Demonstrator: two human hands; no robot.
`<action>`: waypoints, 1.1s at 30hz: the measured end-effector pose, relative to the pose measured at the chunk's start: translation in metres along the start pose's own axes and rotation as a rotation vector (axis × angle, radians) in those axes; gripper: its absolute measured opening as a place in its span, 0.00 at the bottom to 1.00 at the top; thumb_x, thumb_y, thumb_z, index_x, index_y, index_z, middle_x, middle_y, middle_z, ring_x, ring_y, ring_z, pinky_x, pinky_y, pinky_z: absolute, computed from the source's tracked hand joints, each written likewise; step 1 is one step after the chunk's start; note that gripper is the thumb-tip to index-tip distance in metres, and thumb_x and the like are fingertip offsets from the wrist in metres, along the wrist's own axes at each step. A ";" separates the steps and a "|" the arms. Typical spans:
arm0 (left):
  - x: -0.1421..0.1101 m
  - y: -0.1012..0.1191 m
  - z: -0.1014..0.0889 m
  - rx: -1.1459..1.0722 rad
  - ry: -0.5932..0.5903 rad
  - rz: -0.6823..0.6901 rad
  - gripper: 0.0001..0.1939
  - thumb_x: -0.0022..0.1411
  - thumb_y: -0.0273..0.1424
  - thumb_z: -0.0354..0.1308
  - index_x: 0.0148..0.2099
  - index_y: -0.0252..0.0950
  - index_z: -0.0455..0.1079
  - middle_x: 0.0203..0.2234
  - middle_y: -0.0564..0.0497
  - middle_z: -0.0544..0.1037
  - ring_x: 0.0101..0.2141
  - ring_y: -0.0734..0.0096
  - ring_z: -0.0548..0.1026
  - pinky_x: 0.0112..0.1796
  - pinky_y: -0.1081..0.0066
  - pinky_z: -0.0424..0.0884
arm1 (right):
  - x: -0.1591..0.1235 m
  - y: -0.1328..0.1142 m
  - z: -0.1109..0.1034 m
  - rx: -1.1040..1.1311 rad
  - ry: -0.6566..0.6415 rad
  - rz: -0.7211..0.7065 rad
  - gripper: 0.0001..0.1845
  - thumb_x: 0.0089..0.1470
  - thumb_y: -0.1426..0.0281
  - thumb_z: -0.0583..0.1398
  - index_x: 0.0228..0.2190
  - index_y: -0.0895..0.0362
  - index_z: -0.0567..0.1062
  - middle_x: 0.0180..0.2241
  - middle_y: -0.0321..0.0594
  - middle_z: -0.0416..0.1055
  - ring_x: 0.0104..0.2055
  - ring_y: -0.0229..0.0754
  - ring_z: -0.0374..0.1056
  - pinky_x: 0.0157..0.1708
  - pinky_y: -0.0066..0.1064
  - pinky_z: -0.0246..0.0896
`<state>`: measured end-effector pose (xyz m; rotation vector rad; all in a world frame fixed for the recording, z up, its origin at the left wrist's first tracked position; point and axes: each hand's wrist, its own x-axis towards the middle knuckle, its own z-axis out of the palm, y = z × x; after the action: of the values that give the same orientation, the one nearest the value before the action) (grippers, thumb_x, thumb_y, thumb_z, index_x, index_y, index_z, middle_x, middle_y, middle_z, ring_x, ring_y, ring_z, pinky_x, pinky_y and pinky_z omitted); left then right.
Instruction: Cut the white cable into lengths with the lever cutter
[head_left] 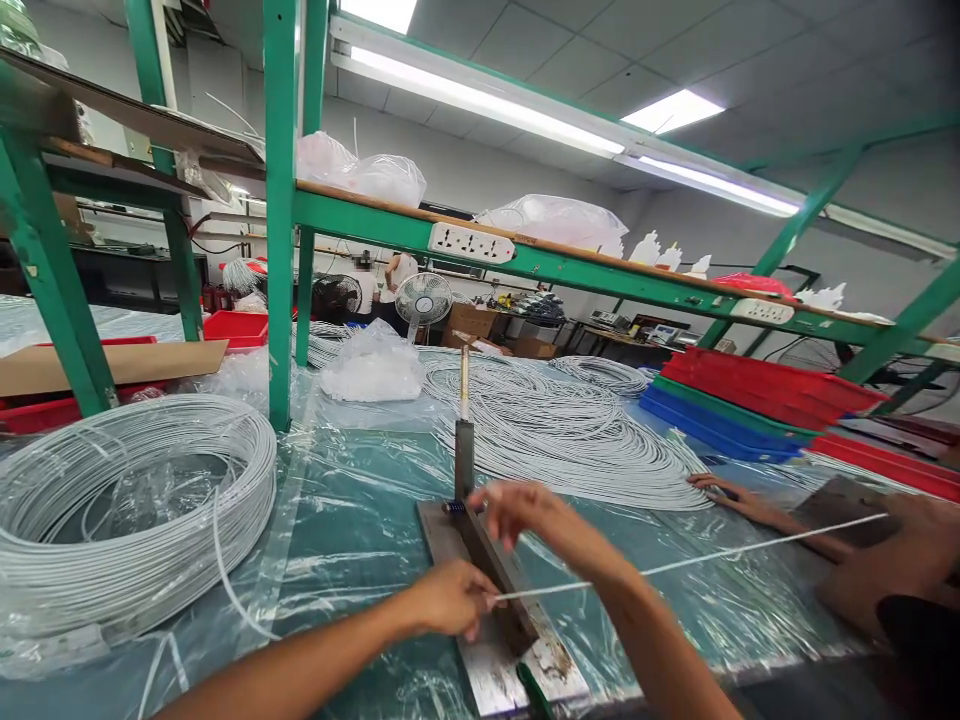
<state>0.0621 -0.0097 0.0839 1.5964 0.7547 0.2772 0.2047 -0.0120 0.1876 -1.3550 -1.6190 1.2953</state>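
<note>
Now — cable point(750, 548) in L hand point(451, 598)

This is a workshop. Green metal shelf frames point(279, 220) with power strips point(471, 243) rise over a plastic-covered table point(349, 500); tube lights point(487, 98) hang toward one o'clock. Coils of white cable lie at nine point(225, 540) and one o'clock point(577, 440), stacked plastic trays point(757, 400) at two, a fan point(423, 298) and people point(401, 272) toward twelve.

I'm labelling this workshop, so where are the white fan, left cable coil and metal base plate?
White fan point(424, 298), head view: grille centre.
Left cable coil point(150, 577), head view: near side.
Metal base plate point(487, 675), head view: near left part.
</note>
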 end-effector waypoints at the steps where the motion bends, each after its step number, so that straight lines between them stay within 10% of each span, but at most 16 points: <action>1: 0.001 0.000 0.002 0.013 0.004 -0.047 0.17 0.59 0.26 0.45 0.45 0.29 0.72 0.11 0.59 0.61 0.15 0.79 0.59 0.21 0.78 0.55 | 0.021 -0.008 -0.018 0.002 0.116 -0.010 0.23 0.48 0.53 0.59 0.36 0.60 0.75 0.20 0.36 0.70 0.17 0.31 0.63 0.20 0.21 0.57; 6: 0.008 -0.004 0.013 0.065 0.123 -0.126 0.16 0.52 0.21 0.48 0.36 0.30 0.76 0.14 0.58 0.63 0.15 0.80 0.56 0.20 0.76 0.52 | 0.122 -0.020 -0.082 -0.010 0.438 0.089 0.19 0.60 0.63 0.51 0.47 0.64 0.65 0.30 0.40 0.69 0.18 0.28 0.61 0.17 0.19 0.55; 16: 0.024 -0.016 0.011 0.034 0.384 -0.085 0.15 0.56 0.37 0.56 0.28 0.31 0.78 0.10 0.57 0.57 0.17 0.78 0.54 0.21 0.72 0.46 | 0.180 -0.025 -0.074 0.133 0.224 0.050 0.30 0.63 0.55 0.39 0.47 0.66 0.63 0.32 0.40 0.67 0.20 0.25 0.59 0.24 0.20 0.59; 23: 0.036 -0.022 0.011 0.185 0.540 -0.141 0.11 0.53 0.34 0.61 0.29 0.31 0.77 0.20 0.52 0.72 0.23 0.74 0.66 0.23 0.74 0.51 | 0.130 -0.036 -0.081 0.255 0.295 0.020 0.40 0.58 0.47 0.31 0.48 0.64 0.63 0.48 0.55 0.65 0.30 0.35 0.69 0.27 0.22 0.61; 33: 0.023 -0.010 0.010 0.440 0.461 -0.010 0.09 0.55 0.25 0.55 0.34 0.34 0.76 0.33 0.44 0.79 0.38 0.61 0.74 0.37 0.69 0.64 | -0.027 -0.028 -0.069 0.463 0.343 0.170 0.22 0.62 0.60 0.45 0.32 0.61 0.72 0.50 0.51 0.67 0.34 0.35 0.72 0.27 0.19 0.66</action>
<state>0.0823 -0.0031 0.0673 1.9693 1.2412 0.5083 0.2661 -0.0187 0.2379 -1.3468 -0.9194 1.3416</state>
